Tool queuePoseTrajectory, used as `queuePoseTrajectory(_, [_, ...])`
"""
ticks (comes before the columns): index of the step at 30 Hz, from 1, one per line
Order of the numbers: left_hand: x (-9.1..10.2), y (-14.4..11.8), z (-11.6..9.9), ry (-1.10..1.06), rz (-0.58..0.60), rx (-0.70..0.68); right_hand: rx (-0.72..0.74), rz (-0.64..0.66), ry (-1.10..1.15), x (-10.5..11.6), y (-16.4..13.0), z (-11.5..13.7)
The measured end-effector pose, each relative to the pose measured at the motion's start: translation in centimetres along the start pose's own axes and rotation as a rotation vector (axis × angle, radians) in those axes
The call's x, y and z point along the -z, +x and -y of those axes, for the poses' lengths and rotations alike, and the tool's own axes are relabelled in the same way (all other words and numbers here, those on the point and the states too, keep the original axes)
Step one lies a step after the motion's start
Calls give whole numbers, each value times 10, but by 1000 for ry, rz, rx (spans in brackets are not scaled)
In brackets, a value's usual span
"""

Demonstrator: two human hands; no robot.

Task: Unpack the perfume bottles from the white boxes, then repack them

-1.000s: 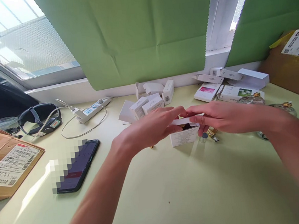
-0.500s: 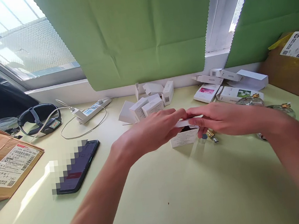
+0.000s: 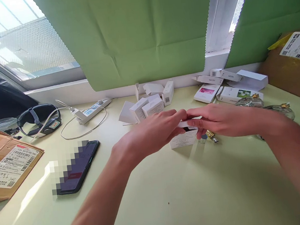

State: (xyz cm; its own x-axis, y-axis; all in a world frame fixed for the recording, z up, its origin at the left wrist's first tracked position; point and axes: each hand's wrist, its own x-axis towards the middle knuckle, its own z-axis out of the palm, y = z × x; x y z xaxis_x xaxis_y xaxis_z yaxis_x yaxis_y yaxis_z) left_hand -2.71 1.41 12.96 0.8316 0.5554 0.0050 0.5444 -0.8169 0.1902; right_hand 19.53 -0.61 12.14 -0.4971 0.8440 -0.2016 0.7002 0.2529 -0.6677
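A small white carton [image 3: 183, 140] stands on the table, its top flap partly raised over a dark gap. My left hand [image 3: 166, 125] grips the flap and upper left edge with bent fingers. From the other side my right hand [image 3: 210, 120] pinches the same flap, thumb along its front edge. Both hands' fingertips meet over the carton and hide most of its top. Close beside it, under my right hand, are a small clear vial with a bluish-grey top [image 3: 202, 138] and a gold and silver metal piece [image 3: 212, 136].
White cartons [image 3: 152, 105] lie behind my hands, with more printed boxes [image 3: 240, 94] at back right. Glass bottles [image 3: 278, 111] stand partly behind my right forearm. Leftward are a phone [image 3: 83, 169], a power strip [image 3: 92, 111], a headset [image 3: 39, 120] and a cardboard parcel [image 3: 11, 166].
Both hands stay on the carton's flap with almost the same grip. The right hand and the carton appear shifted very slightly left.
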Motion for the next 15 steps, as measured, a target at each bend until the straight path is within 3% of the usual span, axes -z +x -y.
queuePoseTrajectory(15, [-1, 1, -3, 74, -9, -1, 8, 8, -13, -1, 1, -2])
